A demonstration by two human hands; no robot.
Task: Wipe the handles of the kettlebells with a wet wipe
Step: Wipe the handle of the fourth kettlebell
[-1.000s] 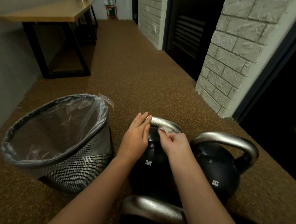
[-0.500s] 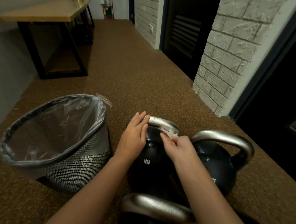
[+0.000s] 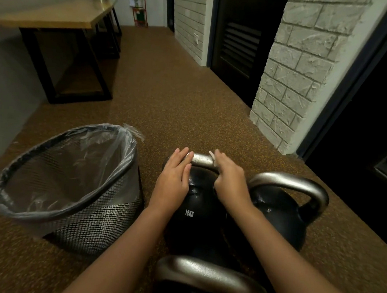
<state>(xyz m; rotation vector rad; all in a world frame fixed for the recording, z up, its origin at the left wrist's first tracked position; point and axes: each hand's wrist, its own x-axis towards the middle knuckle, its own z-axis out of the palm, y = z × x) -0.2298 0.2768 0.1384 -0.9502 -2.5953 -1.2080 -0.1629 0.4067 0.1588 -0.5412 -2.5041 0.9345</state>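
Observation:
Three black kettlebells with silver handles stand on the brown floor. The middle one, marked 12KG (image 3: 189, 214), has its handle (image 3: 202, 159) under both hands. My left hand (image 3: 174, 179) lies flat on the handle's left end, fingers straight and holding nothing. My right hand (image 3: 228, 178) is wrapped over the handle's right end, pressing a white wet wipe (image 3: 212, 157) on it; only small bits of the wipe show. A second kettlebell (image 3: 283, 210) stands to the right. The third kettlebell's handle (image 3: 211, 276) is nearest me at the bottom.
A mesh waste bin (image 3: 65, 183) lined with clear plastic stands just left of the kettlebells. A brick pillar (image 3: 301, 69) and dark doors are on the right. A wooden table (image 3: 60, 16) stands at the far left, against the wall.
My right hand went from pinching the wipe at the handle's middle to gripping over the handle's right end. My left hand stayed on the left end.

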